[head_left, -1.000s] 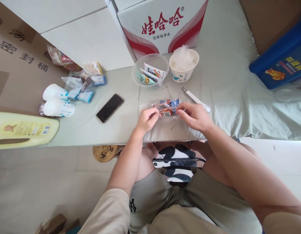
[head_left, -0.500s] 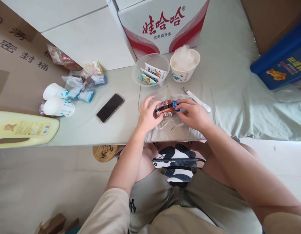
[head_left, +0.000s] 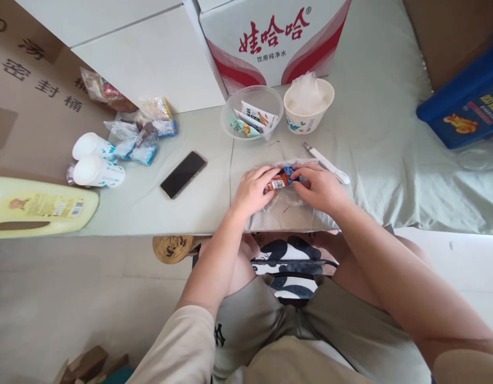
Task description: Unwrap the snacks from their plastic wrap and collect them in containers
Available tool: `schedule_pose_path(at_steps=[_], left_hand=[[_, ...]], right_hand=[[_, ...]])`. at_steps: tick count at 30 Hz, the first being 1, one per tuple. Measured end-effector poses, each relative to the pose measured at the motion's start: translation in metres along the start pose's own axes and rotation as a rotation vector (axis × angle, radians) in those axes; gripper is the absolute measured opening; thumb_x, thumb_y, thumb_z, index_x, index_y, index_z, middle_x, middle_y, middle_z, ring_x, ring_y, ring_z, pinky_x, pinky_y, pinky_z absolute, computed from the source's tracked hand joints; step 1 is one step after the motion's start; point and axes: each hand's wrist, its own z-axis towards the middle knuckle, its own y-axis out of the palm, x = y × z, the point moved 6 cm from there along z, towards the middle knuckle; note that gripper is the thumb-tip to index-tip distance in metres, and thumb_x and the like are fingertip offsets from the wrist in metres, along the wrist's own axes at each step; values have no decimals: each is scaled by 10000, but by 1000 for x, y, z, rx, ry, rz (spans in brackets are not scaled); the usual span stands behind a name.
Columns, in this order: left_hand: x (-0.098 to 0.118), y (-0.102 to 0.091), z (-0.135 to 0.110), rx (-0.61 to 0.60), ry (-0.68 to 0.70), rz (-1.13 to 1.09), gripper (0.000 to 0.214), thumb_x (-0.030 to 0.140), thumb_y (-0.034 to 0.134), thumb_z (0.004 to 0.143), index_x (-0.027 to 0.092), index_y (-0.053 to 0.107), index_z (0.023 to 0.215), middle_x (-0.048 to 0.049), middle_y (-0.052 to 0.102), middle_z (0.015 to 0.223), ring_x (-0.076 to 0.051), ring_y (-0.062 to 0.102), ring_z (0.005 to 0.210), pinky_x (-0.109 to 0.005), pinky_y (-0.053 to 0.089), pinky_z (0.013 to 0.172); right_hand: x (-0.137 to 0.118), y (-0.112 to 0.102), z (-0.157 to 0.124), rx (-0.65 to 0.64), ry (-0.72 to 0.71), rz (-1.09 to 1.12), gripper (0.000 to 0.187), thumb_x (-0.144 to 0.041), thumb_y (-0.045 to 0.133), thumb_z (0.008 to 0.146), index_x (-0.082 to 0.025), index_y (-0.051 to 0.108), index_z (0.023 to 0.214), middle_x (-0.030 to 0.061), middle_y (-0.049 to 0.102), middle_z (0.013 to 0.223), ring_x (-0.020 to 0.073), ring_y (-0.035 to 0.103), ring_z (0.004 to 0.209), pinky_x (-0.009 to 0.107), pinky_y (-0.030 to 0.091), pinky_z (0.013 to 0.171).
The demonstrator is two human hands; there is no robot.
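My left hand (head_left: 253, 192) is closed around a small brown-orange snack packet (head_left: 275, 183) with a white barcode label. My right hand (head_left: 318, 186) has its fingers bent onto a small blue packet (head_left: 288, 173), which touches the brown-orange one end to end. Both packets lie over a crumpled clear plastic bag (head_left: 284, 201) on the cloth-covered table. Fingers hide parts of each packet. Just beyond my right hand rests a white-handled utility knife (head_left: 330, 166).
Behind my hands stand a clear plastic bowl (head_left: 252, 113) with several sachets and a paper bowl (head_left: 309, 105) holding white plastic. A phone (head_left: 184, 175) lies to the left, near paper cups (head_left: 99, 172) and wrapped snacks (head_left: 136, 143). A yellow jug (head_left: 50, 207) sits far left, a blue container (head_left: 466, 101) right.
My left hand has closed further over the brown-orange packet, covering more of it. My right fingers stay at the blue packet. The whole view has shifted slightly.
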Motion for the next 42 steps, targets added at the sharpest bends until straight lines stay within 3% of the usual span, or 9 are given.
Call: schedule_pose_path(at_steps=[6,11,17,21,26,29,32,38,42], left_hand=[[-2,0,0,11,-23,-12,579,164,701,828,242,601,1392,-106,634,1397,-288,601,1288,-476,455,1133],[-1,1,0,17,-55,19,610,234,761,813,236,592,1398,-123,619,1400,-311,594,1286,-488,464,1115],[1,-1,0,16,43,-40,556,151,716,807,233,630,1350,-102,654,1368,-279,595,1268,-462,456,1125],[1,-3,-3,67,61,-52,444,289,689,892,250,652,1333,-87,690,1320,-284,553,1302,-481,407,1165],[-4,-10,-6,262,-12,63,366,420,559,989,277,705,1293,-131,431,1577,-355,407,1458,-572,307,1211],[-4,-3,-3,208,17,60,358,370,602,971,289,701,1305,-130,364,1587,-352,399,1470,-548,335,1213],[-7,4,0,104,-20,41,496,370,712,898,299,638,1383,-139,402,1549,-358,423,1454,-545,353,1211],[-15,3,4,67,-233,-7,1035,498,914,631,250,437,1515,-185,370,1577,-402,361,1503,-570,319,1232],[-15,2,4,60,-270,-40,1137,497,953,553,209,409,1510,-212,354,1582,-419,346,1513,-572,312,1240]], right_hand=[[-1,1,0,-19,10,-3,250,-271,570,834,-218,724,1024,109,731,1227,239,704,856,394,555,767],[-1,0,2,-77,64,3,332,-225,549,810,-222,701,1104,49,777,931,196,652,639,348,515,682],[-3,3,0,-170,40,57,381,-186,504,809,-219,706,1131,22,751,774,198,647,625,328,496,664],[-5,5,-1,-210,13,60,395,-197,527,802,-219,695,1159,-3,707,678,191,630,613,311,476,647],[-6,8,-1,-229,34,24,402,-211,539,799,-214,685,1174,-1,695,688,193,630,628,307,465,664],[-7,9,0,-241,49,12,401,-218,540,804,-206,685,1178,9,700,698,207,628,634,318,456,668],[-7,8,0,-235,53,18,387,-231,540,811,-203,688,1168,20,717,734,207,617,630,321,449,674],[-8,7,-2,-225,52,11,340,-256,536,832,-196,703,1123,20,697,722,184,588,617,299,423,663],[-8,8,-2,-225,66,-3,338,-267,542,836,-189,702,1123,33,703,755,181,579,611,308,424,670]])
